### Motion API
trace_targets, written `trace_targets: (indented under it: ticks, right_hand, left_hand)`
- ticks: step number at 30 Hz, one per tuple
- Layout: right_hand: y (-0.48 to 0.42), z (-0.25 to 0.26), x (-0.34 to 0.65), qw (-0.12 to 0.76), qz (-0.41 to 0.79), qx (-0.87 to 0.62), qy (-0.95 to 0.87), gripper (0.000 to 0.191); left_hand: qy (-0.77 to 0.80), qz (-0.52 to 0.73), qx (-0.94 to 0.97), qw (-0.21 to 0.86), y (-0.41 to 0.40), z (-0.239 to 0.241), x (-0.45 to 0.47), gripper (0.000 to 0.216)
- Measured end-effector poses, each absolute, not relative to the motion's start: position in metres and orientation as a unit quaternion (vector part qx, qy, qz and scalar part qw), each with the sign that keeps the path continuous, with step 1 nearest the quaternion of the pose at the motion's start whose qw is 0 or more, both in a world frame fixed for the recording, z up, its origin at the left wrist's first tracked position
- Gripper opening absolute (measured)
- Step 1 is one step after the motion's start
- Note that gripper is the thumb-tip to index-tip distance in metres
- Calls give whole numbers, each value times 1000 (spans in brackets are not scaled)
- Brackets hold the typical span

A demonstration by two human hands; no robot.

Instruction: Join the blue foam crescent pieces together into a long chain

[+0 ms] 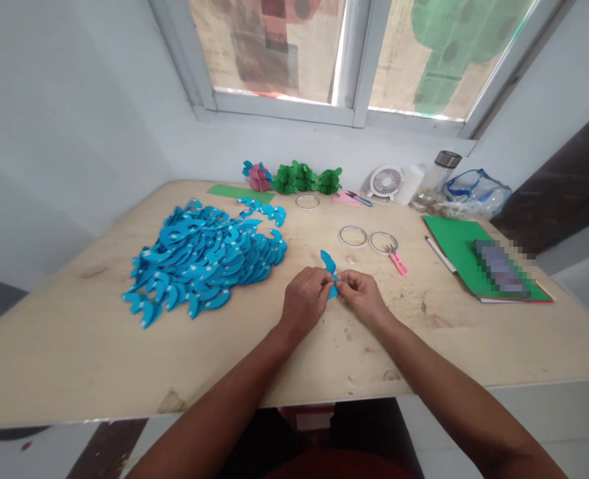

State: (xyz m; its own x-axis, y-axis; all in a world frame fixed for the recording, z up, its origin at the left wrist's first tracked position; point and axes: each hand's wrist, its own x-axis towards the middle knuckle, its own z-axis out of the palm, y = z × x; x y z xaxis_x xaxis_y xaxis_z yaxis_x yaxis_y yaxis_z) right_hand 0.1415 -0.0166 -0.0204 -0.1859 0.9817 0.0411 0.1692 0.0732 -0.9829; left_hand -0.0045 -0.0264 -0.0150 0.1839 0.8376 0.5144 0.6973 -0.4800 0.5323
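Observation:
A curved blue paper piece [329, 264] is pinched between both of my hands above the middle of the wooden table [74, 346]. My left hand [304, 299] grips its lower end with closed fingers. My right hand [361, 295] pinches the same end from the right, fingers pressed together. The piece's upper tip sticks up past my fingers. A large heap of similar blue paper pieces [204, 256] with small white patches lies to the left of my hands.
Two tape rings [353, 235] and small pink scissors [396, 261] lie just beyond my hands. Green paper sheets [456, 249] sit at the right. Green paper flowers [304, 178], a small white fan [386, 181], a jar [441, 173] and a plastic bag [476, 193] line the wall.

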Motion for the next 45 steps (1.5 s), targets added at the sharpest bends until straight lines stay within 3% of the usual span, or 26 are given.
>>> trace_targets:
  ticks: [12, 19, 25, 33, 45]
  right_hand:
    - [-17, -14, 140, 456, 514, -485, -541, 20]
    - [-17, -12, 140, 461, 512, -492, -532, 21]
    - [-16, -12, 141, 458, 512, -500, -527, 20]
    - [-16, -8, 141, 477, 503, -497, -522, 18]
    - [-16, -12, 142, 454, 499, -487, -555, 25]
  left_hand:
    - [506, 455, 698, 222, -27, -3, -6, 7]
    - [545, 451, 661, 251, -23, -2, -9, 23]
    - [520, 477, 602, 373, -18, -2, -12, 11]
    - [502, 434, 543, 515, -18, 1, -9, 14]
    - [489, 481, 537, 492, -24, -1, -6, 13]
